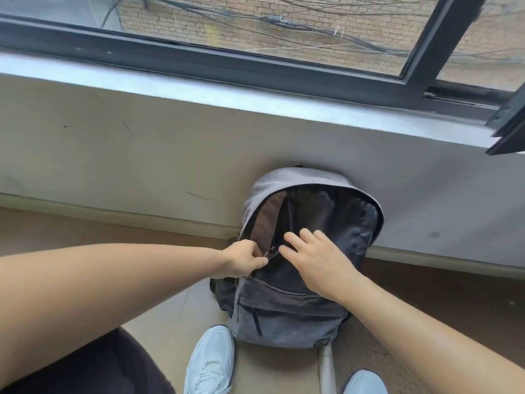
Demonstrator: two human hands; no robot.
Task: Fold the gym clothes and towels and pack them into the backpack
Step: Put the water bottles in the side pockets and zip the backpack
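A grey backpack (287,317) stands on the floor, leaning against the wall under a window. Its main compartment gapes at the top, showing dark lining and a brownish inner panel. My left hand (244,261) pinches the metal zipper pull (269,252) at the left side of the opening. My right hand (315,263) lies flat on the dark front flap just right of the zipper, fingers spread. No clothes or towels are in view.
A pale wall (142,155) and window sill (255,98) rise right behind the backpack. My two light blue shoes (211,362) stand on the floor in front of it. A dark rounded object (93,368) sits at the lower left.
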